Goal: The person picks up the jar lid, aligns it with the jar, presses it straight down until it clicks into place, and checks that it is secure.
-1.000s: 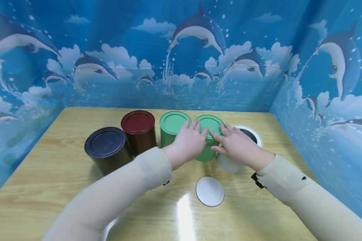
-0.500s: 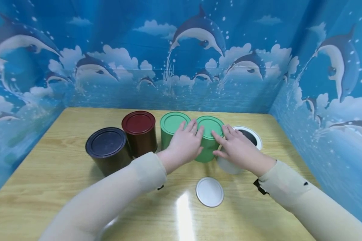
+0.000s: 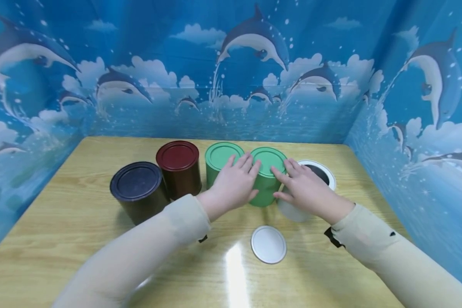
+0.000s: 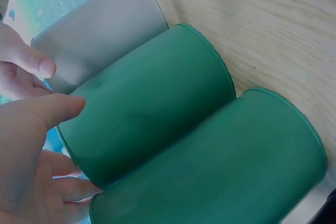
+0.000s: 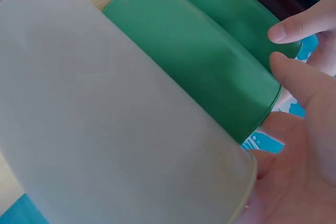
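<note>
In the head view, two green cans stand side by side, the left one (image 3: 220,155) and the right one (image 3: 267,158), both with green lids. My left hand (image 3: 234,182) lies over the gap between them, its fingers loosely extended at the right can's rim. My right hand (image 3: 309,188) reaches over the white can (image 3: 292,209), its fingertips at the right green can's lid. Dark shows within the white can's pale rim. Both wrist views show thumbs beside the can tops and relaxed fingers beyond; firm contact is hard to judge.
A round white lid (image 3: 268,244) lies flat on the wooden table (image 3: 200,273) in front of the cans. To the left stand a dark red can (image 3: 179,177) and a black can (image 3: 138,184). Behind hangs a blue dolphin curtain (image 3: 158,42).
My left hand has shifted slightly left, and my right hand a little to the right, so the gap between them is wider. The cans and white lid look unmoved.
</note>
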Action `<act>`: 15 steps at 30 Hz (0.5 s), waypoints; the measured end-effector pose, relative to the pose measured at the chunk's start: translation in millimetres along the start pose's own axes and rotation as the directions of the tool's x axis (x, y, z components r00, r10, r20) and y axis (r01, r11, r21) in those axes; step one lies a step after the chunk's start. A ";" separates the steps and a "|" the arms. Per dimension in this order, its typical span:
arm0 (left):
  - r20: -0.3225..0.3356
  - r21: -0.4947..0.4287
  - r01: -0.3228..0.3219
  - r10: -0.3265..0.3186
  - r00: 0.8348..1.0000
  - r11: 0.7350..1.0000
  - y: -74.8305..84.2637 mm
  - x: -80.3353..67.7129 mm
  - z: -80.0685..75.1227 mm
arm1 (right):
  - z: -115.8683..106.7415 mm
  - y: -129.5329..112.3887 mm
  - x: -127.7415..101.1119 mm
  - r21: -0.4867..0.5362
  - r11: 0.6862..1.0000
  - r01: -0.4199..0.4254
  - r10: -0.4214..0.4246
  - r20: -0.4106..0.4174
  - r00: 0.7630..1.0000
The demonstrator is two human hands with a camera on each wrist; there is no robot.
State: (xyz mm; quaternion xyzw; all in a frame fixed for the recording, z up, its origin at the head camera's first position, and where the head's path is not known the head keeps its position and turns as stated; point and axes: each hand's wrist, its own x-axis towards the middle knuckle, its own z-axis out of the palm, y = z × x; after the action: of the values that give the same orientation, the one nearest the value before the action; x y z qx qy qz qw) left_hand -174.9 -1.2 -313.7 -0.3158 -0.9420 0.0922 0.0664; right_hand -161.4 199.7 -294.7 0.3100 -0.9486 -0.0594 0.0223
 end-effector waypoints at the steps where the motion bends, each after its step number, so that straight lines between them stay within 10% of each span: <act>1: -0.006 -0.005 0.000 0.000 1.000 1.000 -0.6 -1.6 0.8 | 0.3 -0.1 -0.8 -0.001 1.000 -0.001 0.001 -0.001 1.000; 15: -0.119 0.015 -0.056 0.058 0.991 0.998 1.0 -32.4 1.6 | -0.4 -6.8 -15.0 0.008 0.999 0.043 -0.042 -0.073 0.996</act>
State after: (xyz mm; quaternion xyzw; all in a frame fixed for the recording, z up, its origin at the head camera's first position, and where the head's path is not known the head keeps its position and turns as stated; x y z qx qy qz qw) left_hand -149.0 -20.3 -317.7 -0.3470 -0.9264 0.0804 0.1216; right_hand -145.3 203.1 -295.2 0.3323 -0.9406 -0.0439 0.0539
